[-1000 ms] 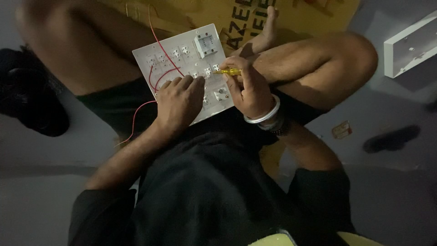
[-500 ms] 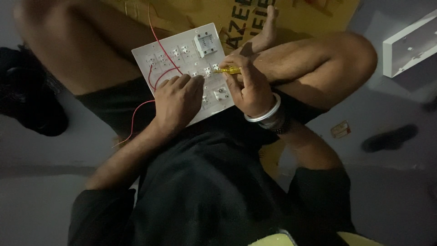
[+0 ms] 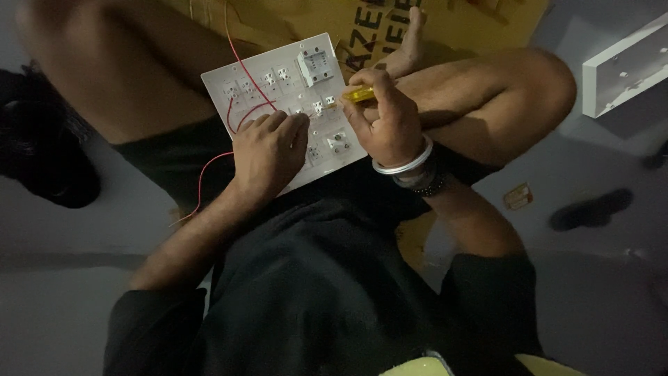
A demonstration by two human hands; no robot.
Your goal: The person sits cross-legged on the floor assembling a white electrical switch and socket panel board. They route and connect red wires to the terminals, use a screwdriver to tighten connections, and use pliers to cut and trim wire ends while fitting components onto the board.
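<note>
- We sit cross-legged on the floor point(image 3: 83, 278) with a white switch board point(image 3: 278, 97) resting back-side up across our lap, its rows of small switch and socket modules facing us.
- Our left hand point(image 3: 268, 153) lies flat on the lower part of the board, fingers pressed together near the middle modules, steadying it; it pinches nothing that we can see.
- Our right hand point(image 3: 386, 125) has its grip closed around a yellow-handled screwdriver point(image 3: 358, 94), the tip pointing at a module near the board's centre right.
- Red wires point(image 3: 240, 104) already loop between several modules on the left of the board, and one strand trails off the lower edge, so we judge that part of the wiring is in place.
- The modules toward the right and lower edge show no wire that we can make out, so we judge the work to be roughly midway; the dim light keeps us from telling which terminals are tightened.
- Under our legs lies a yellow cardboard sheet point(image 3: 473, 21) with dark print.
- The floor is plain grey; a white panel piece point(image 3: 626, 66) lies to the right, a dark bundle point(image 3: 42, 160) to the left, and a small scrap point(image 3: 518, 196) sits near our knee.
</note>
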